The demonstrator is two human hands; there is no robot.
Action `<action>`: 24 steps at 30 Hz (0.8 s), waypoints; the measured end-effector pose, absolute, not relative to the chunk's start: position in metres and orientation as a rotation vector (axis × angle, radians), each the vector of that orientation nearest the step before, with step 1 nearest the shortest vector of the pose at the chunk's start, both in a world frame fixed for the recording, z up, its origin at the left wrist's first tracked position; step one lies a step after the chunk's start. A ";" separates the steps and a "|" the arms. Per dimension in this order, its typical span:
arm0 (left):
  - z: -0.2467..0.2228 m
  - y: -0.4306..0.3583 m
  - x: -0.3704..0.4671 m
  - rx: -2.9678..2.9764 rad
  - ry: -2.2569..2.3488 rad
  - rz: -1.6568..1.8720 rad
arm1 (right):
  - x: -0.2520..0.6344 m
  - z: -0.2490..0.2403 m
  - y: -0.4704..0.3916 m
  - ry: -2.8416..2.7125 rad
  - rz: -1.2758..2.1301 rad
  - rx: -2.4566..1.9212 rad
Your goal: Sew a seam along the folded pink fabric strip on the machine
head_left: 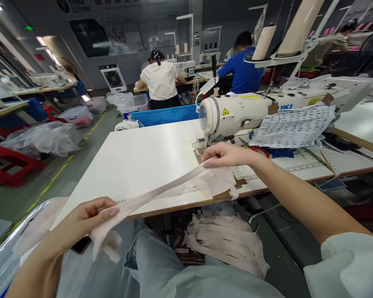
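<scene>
A long pale strip of fabric (161, 190) hangs stretched between the two hands, above the near edge of the white table (136, 157); its long axis runs on a slant, from low and close at the person's left up to the right and farther off, toward the sewing machine (236, 114). The right hand (226, 155) is the one nearer the machine, just in front of the needle end; its fingers are closed, thumb against the forefingers, pinching the upper end of the strip where the cloth widens and droops over the table's edge. The left hand (87, 217) sits lower, off the table and over the lap; its fingers are curled shut round the lower end, with a short tail of cloth hanging loose below the grip. Between the knees, under the table, lies a heap of similar strips (226, 242); a clear plastic bag (25, 236) stands at the left. A printed sheet (294, 126) rests against the machine's body; farther back, two people sit at other tables, their backs turned.
</scene>
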State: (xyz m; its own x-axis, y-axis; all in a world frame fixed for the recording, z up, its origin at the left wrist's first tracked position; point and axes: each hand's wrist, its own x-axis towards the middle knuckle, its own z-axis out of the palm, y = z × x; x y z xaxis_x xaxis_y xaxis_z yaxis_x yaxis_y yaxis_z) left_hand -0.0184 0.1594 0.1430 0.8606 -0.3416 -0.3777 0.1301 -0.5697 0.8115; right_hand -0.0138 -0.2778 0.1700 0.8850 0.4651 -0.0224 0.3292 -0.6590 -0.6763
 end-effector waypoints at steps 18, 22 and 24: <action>0.144 0.071 0.087 2.508 -0.504 0.032 | -0.130 0.124 -0.379 0.055 -0.267 -2.547; 0.141 0.048 0.089 2.659 -0.668 0.372 | -0.187 0.106 -0.383 0.226 -0.554 -2.727; 0.136 0.048 0.085 2.644 -0.801 0.375 | -0.213 0.100 -0.382 0.240 -0.612 -2.822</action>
